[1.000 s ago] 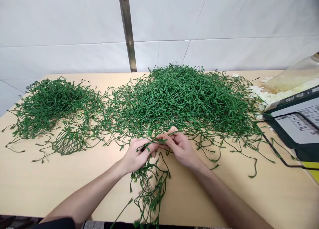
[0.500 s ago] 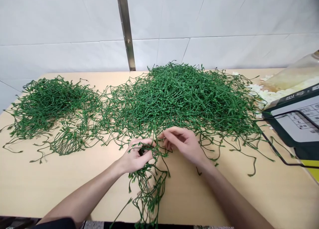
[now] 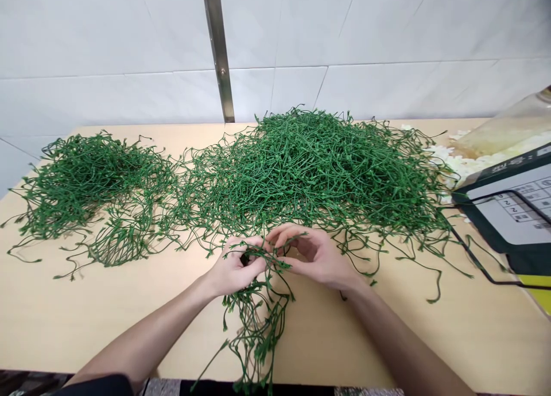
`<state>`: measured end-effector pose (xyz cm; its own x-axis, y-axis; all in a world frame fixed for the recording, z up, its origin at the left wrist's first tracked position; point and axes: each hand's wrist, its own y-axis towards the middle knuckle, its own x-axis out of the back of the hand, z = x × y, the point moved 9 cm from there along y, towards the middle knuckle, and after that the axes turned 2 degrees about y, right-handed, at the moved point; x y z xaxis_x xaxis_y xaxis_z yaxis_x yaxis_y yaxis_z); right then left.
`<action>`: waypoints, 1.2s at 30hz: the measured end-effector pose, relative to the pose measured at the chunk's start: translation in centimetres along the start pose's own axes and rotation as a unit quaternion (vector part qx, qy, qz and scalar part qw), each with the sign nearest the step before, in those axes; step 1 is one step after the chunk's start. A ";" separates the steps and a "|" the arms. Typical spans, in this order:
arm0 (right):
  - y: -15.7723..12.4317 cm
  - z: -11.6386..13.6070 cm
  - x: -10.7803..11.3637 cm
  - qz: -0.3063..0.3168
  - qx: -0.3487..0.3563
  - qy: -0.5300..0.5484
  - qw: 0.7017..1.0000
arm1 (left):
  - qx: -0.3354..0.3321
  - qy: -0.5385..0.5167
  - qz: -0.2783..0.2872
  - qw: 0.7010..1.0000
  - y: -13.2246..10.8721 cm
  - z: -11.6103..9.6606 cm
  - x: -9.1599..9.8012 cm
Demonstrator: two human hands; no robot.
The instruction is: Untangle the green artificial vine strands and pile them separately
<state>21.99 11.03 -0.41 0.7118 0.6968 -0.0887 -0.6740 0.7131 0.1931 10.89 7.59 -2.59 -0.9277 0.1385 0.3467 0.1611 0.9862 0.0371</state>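
Hands w/ wiry green stems

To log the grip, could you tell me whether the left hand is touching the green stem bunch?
Touching: the head view shows the left hand closed around the green stem bunch.

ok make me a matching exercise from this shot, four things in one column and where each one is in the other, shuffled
Things:
1. small green pile
2. big green pile
3. held bunch of stems
4. metal strip

Places:
a. on the wall
b. table's left end
c. hanging over the near table edge
d. middle of the table

Pairs: 1-b, 2-d, 3-c, 4-a
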 end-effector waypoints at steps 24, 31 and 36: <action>0.0 -1.4 0.9 -0.048 -0.062 0.054 0.995 | 0.045 -0.104 0.038 0.993 0.3 -0.3 -0.5; -0.2 -2.1 1.2 -0.059 -0.120 0.031 0.991 | 0.052 -0.113 0.012 0.992 0.4 0.2 0.0; -0.2 -2.1 1.3 -0.049 -0.082 0.130 0.987 | 0.051 -0.105 -0.001 0.993 0.4 0.5 0.2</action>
<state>22.61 11.95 -2.61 0.7148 0.6044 -0.3518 -0.6421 0.7665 0.0122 10.59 8.01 -2.95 -0.9796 0.1416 0.1425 0.1340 0.9891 -0.0614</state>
